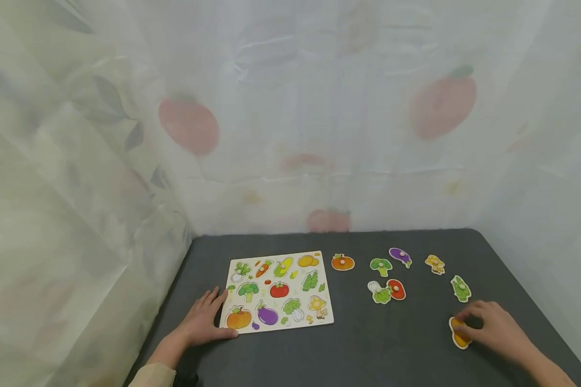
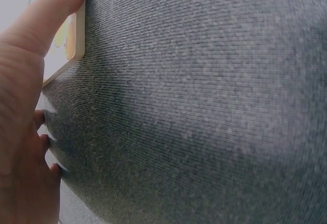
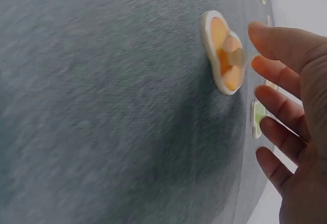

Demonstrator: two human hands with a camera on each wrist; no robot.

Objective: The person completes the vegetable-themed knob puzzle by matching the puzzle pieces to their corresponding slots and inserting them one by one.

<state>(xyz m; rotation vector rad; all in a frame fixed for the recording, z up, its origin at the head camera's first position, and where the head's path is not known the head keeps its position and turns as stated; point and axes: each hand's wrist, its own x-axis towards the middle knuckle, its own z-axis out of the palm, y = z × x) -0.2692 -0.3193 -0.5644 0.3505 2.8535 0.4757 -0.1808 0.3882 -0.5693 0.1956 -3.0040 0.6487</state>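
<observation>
A white puzzle board (image 1: 297,321) with vegetable pictures lies left of the table's middle. My left hand (image 1: 202,321) rests at its lower left corner, fingers spread; in the left wrist view the thumb of the left hand (image 2: 30,81) lies on the board's edge (image 2: 80,35). On the right, an orange-yellow piece (image 1: 460,334) with a knob lies under the fingertips of my right hand (image 1: 498,330). The right wrist view has the right hand (image 3: 294,96) with parted, slightly bent fingers and a small gap to the knob of the piece (image 3: 218,35).
Between board and right hand lie a pumpkin piece (image 1: 342,263), broccoli (image 1: 381,266), eggplant (image 1: 399,256), mushroom (image 1: 434,263) and pea piece (image 1: 460,289). A cabbage piece (image 1: 381,295) touches a tomato piece (image 1: 397,290). Pale curtains (image 1: 290,107) stand around the dark table (image 1: 368,349).
</observation>
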